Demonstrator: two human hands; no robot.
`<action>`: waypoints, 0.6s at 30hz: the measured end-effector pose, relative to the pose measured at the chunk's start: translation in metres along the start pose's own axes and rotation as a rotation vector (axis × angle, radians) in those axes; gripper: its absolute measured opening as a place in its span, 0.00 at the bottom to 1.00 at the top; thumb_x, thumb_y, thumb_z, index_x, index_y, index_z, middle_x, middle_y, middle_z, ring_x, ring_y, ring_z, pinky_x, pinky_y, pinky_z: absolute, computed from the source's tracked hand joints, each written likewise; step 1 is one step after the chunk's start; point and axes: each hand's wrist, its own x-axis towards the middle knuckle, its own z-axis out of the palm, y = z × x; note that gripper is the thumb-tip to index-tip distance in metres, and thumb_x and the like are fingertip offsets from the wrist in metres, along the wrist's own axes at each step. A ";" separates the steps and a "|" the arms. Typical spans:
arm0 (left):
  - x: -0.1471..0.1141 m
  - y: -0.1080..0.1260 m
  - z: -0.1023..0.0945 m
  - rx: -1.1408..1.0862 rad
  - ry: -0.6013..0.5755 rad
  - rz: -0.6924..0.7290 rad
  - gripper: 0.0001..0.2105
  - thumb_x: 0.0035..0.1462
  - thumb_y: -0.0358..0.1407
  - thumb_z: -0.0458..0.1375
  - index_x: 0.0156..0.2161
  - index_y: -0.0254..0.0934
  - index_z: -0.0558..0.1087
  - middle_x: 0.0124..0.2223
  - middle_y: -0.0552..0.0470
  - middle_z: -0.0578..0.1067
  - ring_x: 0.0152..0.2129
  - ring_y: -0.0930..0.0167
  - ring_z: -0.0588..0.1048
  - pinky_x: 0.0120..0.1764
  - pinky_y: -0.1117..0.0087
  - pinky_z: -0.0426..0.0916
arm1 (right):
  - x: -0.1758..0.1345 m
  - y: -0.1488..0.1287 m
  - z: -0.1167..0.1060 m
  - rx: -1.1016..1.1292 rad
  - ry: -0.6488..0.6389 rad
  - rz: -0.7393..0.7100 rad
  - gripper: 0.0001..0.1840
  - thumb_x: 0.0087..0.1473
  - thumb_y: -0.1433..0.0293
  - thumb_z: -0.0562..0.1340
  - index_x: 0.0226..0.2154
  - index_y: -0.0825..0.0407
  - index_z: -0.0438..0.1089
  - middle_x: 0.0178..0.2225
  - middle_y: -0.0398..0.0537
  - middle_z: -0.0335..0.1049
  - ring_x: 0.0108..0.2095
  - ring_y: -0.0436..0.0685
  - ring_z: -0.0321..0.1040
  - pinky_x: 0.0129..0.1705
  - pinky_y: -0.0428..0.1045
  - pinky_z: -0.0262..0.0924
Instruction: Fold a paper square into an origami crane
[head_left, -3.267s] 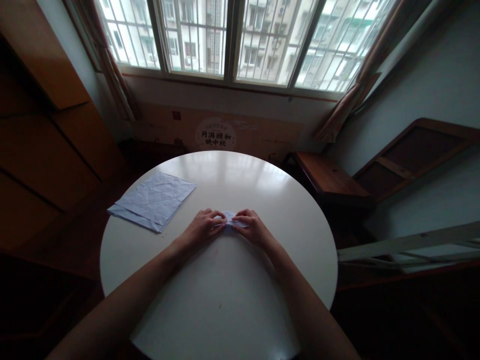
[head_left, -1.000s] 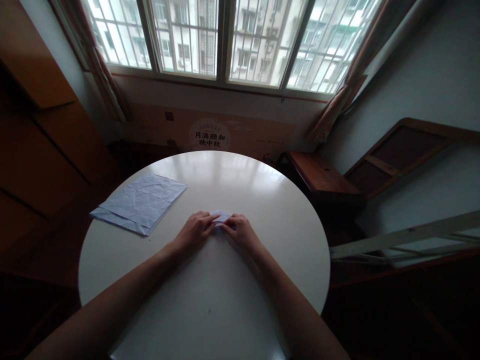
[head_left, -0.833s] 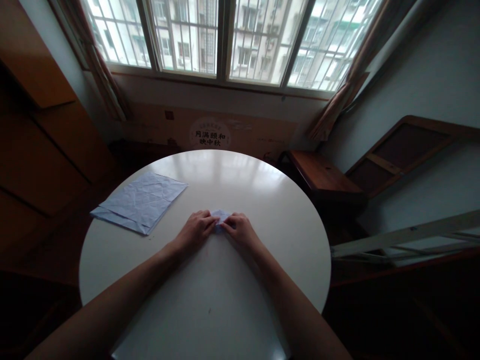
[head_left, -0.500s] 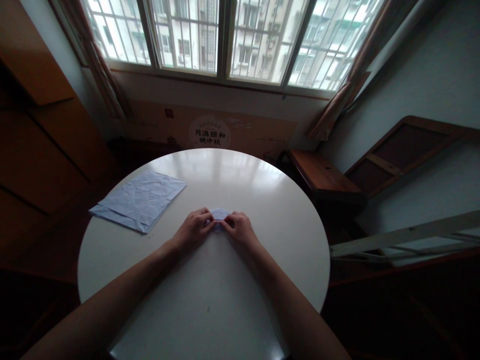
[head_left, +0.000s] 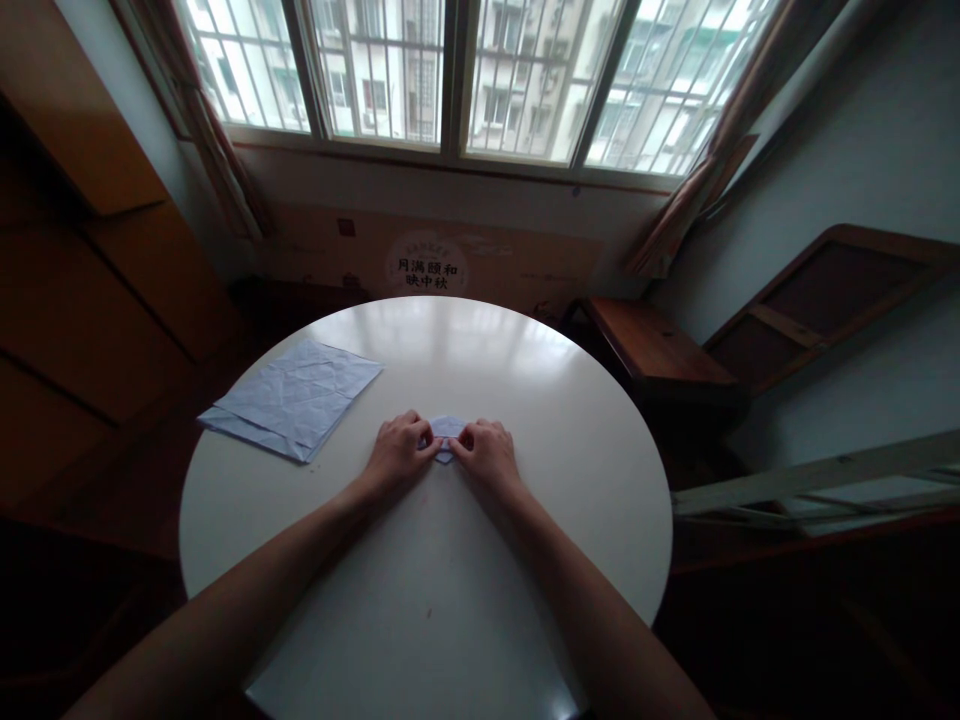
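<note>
A small folded piece of pale bluish-white paper [head_left: 448,425] lies on the white round table [head_left: 570,440], between my two hands. My left hand [head_left: 403,443] pinches its left side, thumb and fingers close together at a crease. On the other side, my right hand [head_left: 486,449] is closed on the paper in the same way, with its thumb tip near the left one. Part of the paper shows beyond the thumbs and a small pointed part below them. My fingers hide its side edges.
Creased, folded larger sheets of paper [head_left: 296,395] lie at the table's left edge. A wooden bench [head_left: 660,345] stands beyond the table on the right, below a barred window [head_left: 420,75]. Wooden cabinets [head_left: 90,260] are on the left.
The view has shifted slightly, so the table and sheets appear a little further right. Both hands stay on the small paper, with the thumbs now lying along the crease.
</note>
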 end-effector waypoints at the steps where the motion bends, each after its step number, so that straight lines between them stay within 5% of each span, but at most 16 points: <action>1: 0.000 0.001 0.000 0.002 0.003 -0.009 0.10 0.56 0.41 0.58 0.28 0.37 0.73 0.33 0.51 0.71 0.32 0.68 0.71 0.38 0.66 0.61 | 0.000 -0.001 0.000 0.000 -0.004 0.006 0.12 0.53 0.60 0.62 0.28 0.51 0.74 0.32 0.50 0.72 0.38 0.57 0.63 0.40 0.50 0.50; 18: -0.002 -0.002 0.001 -0.025 0.045 -0.026 0.11 0.56 0.41 0.58 0.28 0.36 0.71 0.32 0.51 0.70 0.33 0.67 0.70 0.38 0.66 0.61 | -0.001 -0.001 0.002 -0.005 0.035 0.013 0.11 0.53 0.61 0.62 0.27 0.51 0.72 0.32 0.50 0.71 0.37 0.57 0.62 0.40 0.50 0.50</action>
